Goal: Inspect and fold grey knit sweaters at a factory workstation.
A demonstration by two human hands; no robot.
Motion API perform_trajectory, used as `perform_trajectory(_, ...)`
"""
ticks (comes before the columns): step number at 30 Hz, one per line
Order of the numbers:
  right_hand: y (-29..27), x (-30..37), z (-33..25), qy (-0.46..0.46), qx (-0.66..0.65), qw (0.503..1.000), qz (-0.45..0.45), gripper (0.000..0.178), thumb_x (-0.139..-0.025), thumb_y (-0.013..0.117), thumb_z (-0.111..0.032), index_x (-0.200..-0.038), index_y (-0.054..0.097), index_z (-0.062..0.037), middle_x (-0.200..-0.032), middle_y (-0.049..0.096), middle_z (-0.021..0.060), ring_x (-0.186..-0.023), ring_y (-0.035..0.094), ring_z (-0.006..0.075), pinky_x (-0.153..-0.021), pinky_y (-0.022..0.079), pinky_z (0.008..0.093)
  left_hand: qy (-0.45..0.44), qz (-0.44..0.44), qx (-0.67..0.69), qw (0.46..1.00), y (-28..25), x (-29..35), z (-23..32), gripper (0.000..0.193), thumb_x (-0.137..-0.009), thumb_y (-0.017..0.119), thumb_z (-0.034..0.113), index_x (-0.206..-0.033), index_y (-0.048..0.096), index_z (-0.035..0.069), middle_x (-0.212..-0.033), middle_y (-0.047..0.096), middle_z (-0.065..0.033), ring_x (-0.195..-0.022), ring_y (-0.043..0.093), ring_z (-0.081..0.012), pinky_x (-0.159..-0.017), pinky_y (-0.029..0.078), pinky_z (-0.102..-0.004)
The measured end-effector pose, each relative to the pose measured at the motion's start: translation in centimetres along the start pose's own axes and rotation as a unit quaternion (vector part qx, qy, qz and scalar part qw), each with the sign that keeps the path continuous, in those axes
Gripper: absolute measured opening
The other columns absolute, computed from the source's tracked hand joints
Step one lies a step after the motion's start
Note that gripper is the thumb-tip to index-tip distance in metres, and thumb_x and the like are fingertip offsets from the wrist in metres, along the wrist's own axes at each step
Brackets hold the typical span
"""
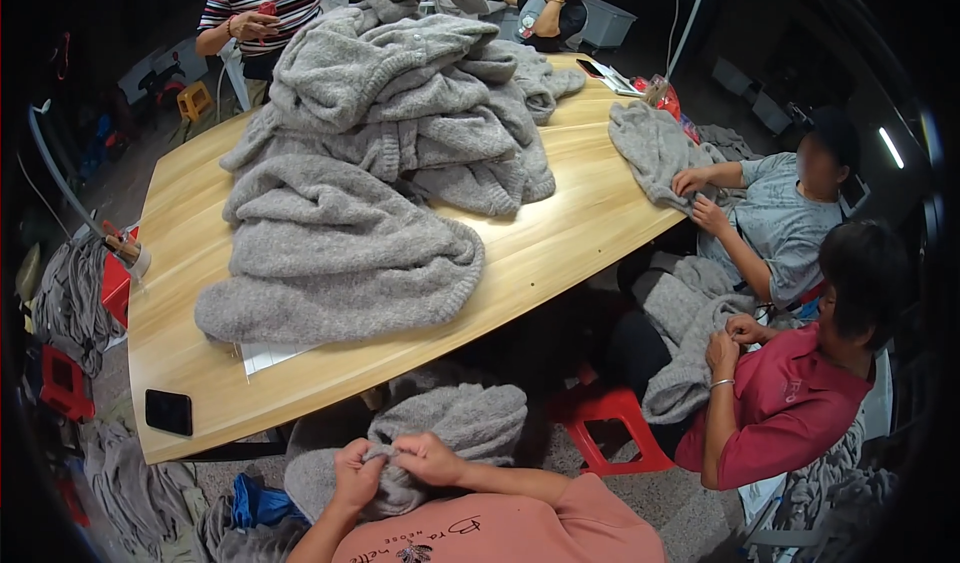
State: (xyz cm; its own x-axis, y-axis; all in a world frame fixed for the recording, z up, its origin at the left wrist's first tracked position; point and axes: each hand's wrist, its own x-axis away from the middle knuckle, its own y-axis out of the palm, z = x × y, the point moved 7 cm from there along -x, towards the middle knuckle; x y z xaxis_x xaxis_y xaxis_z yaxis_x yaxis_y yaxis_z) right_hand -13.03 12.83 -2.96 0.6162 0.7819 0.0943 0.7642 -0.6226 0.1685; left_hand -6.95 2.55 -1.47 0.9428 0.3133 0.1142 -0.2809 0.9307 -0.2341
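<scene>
A fluffy grey knit sweater [460, 418] lies bunched up in front of me, just below the table's near edge. My left hand [358, 475] is closed, pinching a fold of it. Close beside, my right hand [428, 460] also grips the fabric, thumb and fingers pressed together. Both hands almost meet at the same small stretch of cloth. Whether anything small sits between the fingertips is hidden. Part of the sweater hangs left of my left hand.
A wooden table [590, 213] carries a large heap of grey sweaters [370, 163], a white paper sheet [268, 359] and a black phone [169, 413]. Two co-workers at right handle grey knits; a red stool [612, 433] stands nearby. More people are at the back.
</scene>
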Motion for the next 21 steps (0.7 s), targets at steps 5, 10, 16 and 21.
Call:
perform_trajectory(5,-0.5,-0.8,0.6,-0.037,0.02,0.999,0.032,0.007,-0.078,0.052,-0.005,-0.073,0.054,0.0007,-0.064,0.05,-0.0012,-0.061,0.043,0.0047,-0.053,0.037,0.0219,-0.013,-0.009,0.002,1.0,0.5,-0.4,0.3,0.005,-0.07,0.058,0.003,-0.071,0.056,-0.002,-0.059,0.052,-0.0037,-0.057,0.045,-0.0072,-0.051,0.037,-0.0236)
perform_trajectory(10,-1.9,-0.3,-2.4,0.008,-0.025,0.997,0.073,0.005,-0.078,0.053,-0.005,-0.075,0.056,-0.0015,-0.066,0.05,-0.0036,-0.061,0.041,0.0026,-0.052,0.035,0.0193,0.062,-0.004,0.007,0.998,-0.3,-2.5,4.8,0.011,-0.068,0.059,0.006,-0.075,0.058,-0.003,-0.057,0.052,-0.0023,-0.055,0.045,-0.0058,-0.048,0.037,-0.0233)
perform_trajectory(16,-2.8,-1.3,-4.4,0.006,-0.054,0.998,0.027,0.006,-0.079,0.054,-0.004,-0.08,0.059,0.001,-0.068,0.052,-0.0025,-0.063,0.044,0.0029,-0.054,0.036,0.0191,-0.092,-0.033,0.208,0.973,0.3,-2.4,3.1,0.005,-0.072,0.061,0.0,-0.077,0.062,0.001,-0.065,0.057,0.0028,-0.059,0.048,-0.0017,-0.053,0.038,-0.0171)
perform_trajectory(21,-2.0,-1.6,-4.4,-0.037,-0.014,0.999,0.028,0.004,-0.076,0.057,-0.001,-0.079,0.059,0.0007,-0.066,0.051,-0.0013,-0.06,0.042,0.0043,-0.054,0.034,0.0187,-0.095,-0.027,0.179,0.979,0.2,-1.8,2.5,0.006,-0.071,0.062,-0.002,-0.076,0.062,0.001,-0.066,0.057,0.003,-0.06,0.048,-0.001,-0.053,0.038,-0.0166)
